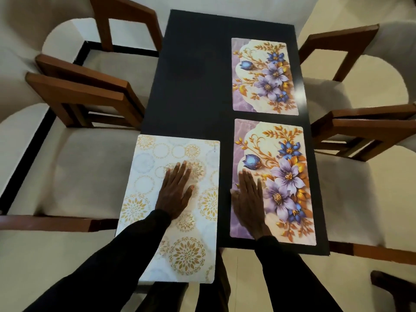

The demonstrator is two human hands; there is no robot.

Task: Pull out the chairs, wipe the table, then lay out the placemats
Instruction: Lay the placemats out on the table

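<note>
Flat, fingers straight, the left hand (175,192) rests on a white gold-medallion placemat (202,210), corner print too small to read, overhanging the black table (191,86) at its near edge; the right hand (248,201) rests on a purple-flowered placemat (288,176) beside it. A matching placemat (265,75) lies beyond; chairs (90,86) stand alongside.

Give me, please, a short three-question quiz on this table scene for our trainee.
1. True or false: the left hand lies flat on the gold-patterned placemat.
2. How many mats lie on the table?
3. The right hand rests on: A) a floral placemat; B) the bare table; C) the gold-patterned placemat.

Key: 1 true; 2 three; 3 A.
</note>
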